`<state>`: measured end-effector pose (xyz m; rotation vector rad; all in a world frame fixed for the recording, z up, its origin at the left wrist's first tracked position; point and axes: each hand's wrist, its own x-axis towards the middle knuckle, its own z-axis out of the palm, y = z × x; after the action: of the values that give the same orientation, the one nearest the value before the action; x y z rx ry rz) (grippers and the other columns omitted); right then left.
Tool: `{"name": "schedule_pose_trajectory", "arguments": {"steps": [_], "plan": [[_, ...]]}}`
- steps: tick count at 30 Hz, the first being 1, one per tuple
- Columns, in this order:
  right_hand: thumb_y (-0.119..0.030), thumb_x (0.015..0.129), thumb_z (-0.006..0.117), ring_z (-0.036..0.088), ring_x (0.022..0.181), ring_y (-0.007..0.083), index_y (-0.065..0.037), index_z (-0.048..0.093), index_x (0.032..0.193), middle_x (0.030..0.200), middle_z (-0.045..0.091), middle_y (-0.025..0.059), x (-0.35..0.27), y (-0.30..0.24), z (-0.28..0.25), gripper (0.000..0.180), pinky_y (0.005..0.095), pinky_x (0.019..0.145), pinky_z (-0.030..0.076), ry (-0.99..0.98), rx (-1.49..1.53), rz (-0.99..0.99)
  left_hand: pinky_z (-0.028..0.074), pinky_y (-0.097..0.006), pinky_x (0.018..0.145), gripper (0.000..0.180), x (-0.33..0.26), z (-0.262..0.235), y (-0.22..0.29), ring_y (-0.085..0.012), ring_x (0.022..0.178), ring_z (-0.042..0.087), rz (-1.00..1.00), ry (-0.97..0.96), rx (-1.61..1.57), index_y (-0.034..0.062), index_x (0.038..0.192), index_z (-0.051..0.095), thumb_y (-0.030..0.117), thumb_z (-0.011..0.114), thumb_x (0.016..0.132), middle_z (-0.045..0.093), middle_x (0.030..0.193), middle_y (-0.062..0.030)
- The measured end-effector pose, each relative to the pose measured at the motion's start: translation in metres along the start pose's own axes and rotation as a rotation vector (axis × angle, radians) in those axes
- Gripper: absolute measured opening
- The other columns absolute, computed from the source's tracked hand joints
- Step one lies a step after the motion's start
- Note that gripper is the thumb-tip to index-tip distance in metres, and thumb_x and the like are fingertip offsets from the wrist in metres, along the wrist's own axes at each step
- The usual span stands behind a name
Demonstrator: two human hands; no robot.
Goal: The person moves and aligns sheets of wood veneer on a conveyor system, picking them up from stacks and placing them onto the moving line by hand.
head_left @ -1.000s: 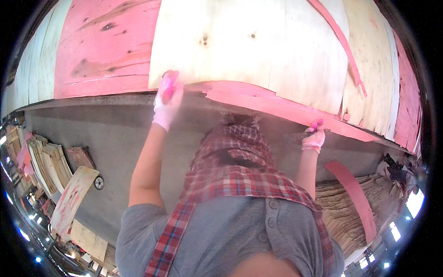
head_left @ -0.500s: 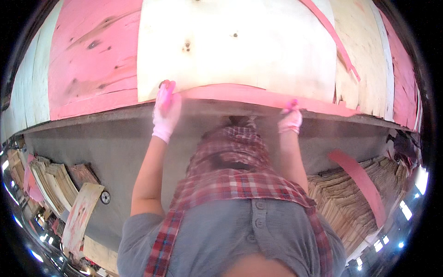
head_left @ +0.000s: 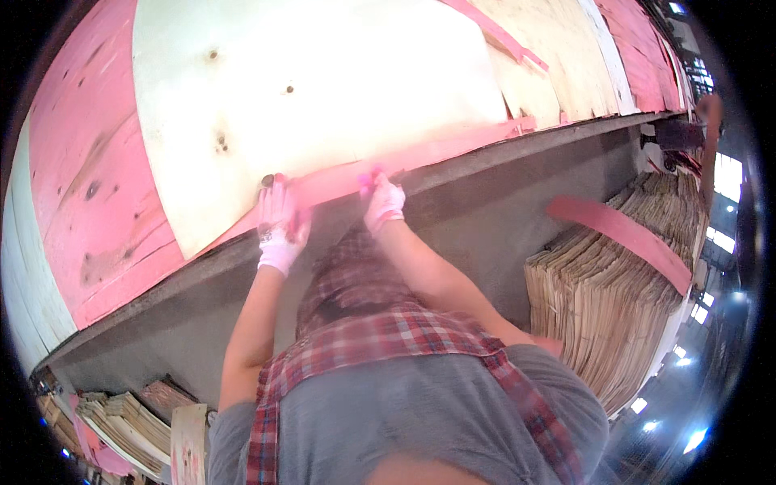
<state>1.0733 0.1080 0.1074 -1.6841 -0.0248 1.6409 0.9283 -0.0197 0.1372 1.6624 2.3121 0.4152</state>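
A pale wood veneer sheet lies on the worktable with a long pink veneer strip along its front edge. My left hand, in a white glove with pink-stained fingers, rests at that edge with its fingers stretched out. A small dark round spot shows at its fingertips; I cannot tell what it is. Close on its right, my right hand, gloved alike, is closed at the strip. Something small and dark sticks out beside its fingers, too blurred to name.
Pink veneer adjoins the pale sheet at left. A narrow pink offcut lies farther back. Below the table's edge, a tall veneer stack stands at right with a curved pink strip across it. More stacked veneer is at lower left.
My right hand has come left along the table edge, close to my left hand. The view has turned and shifted right, showing more of the right-hand stack.
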Motion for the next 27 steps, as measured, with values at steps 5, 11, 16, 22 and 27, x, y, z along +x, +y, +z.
{"name": "schedule_pose_trajectory", "arguments": {"steps": [5, 11, 16, 22, 27], "plan": [[-0.014, 0.085, 0.059, 0.065, 0.071, 0.0197, -0.009, 0.047, 0.105, 0.088, 0.059, 0.0012, 0.008, -0.003, -0.001, 0.024, 0.0239, 0.045, 0.043, -0.064, 0.000, 0.081, 0.023, -0.047, 0.106, 0.062, 0.003, 0.004, -0.006, -0.0376, 0.125, 0.032, 0.066, 0.010, 0.056, 0.0104, 0.133, 0.037, 0.020, 0.060, 0.075, 0.030, 0.139, -0.0193], [-0.015, 0.087, 0.055, 0.065, 0.072, 0.0215, -0.010, 0.051, 0.103, 0.091, 0.059, 0.0014, 0.019, -0.011, -0.019, 0.017, 0.0249, 0.046, 0.045, -0.160, -0.024, 0.203, 0.026, -0.046, 0.105, 0.071, 0.010, 0.006, -0.019, -0.0352, 0.119, 0.038, 0.092, -0.051, 0.059, 0.0158, 0.128, 0.043, 0.011, 0.069, 0.063, 0.032, 0.138, -0.0167], [-0.023, 0.088, 0.055, 0.055, 0.098, 0.0244, -0.007, 0.052, 0.110, 0.107, 0.054, 0.0076, 0.024, -0.024, -0.026, 0.027, 0.0315, 0.075, 0.048, -0.263, -0.214, 0.304, 0.027, -0.045, 0.105, 0.070, 0.014, 0.007, -0.018, -0.0322, 0.115, 0.042, 0.094, -0.041, 0.013, 0.0144, 0.126, 0.044, 0.008, 0.069, 0.061, 0.034, 0.137, -0.0156], [-0.019, 0.088, 0.053, 0.057, 0.100, 0.0254, -0.004, 0.050, 0.117, 0.114, 0.055, 0.0169, 0.024, -0.082, -0.020, 0.033, 0.0304, 0.075, 0.052, -0.529, -0.681, 0.469, 0.028, -0.043, 0.104, 0.068, 0.016, 0.004, -0.022, -0.0289, 0.113, 0.043, 0.085, -0.125, 0.066, 0.0164, 0.125, 0.045, 0.015, 0.070, 0.063, 0.040, 0.132, -0.0120], [-0.020, 0.091, 0.049, 0.064, 0.074, 0.0192, 0.001, 0.053, 0.108, 0.092, 0.065, 0.0131, 0.024, -0.162, -0.036, 0.027, 0.0261, 0.051, 0.048, -0.586, -1.123, 0.223, 0.031, -0.042, 0.101, 0.060, 0.027, -0.008, -0.021, -0.0284, 0.113, 0.043, 0.046, -0.269, 0.118, 0.0166, 0.116, 0.052, 0.023, 0.073, 0.061, 0.047, 0.121, -0.0093]]}}
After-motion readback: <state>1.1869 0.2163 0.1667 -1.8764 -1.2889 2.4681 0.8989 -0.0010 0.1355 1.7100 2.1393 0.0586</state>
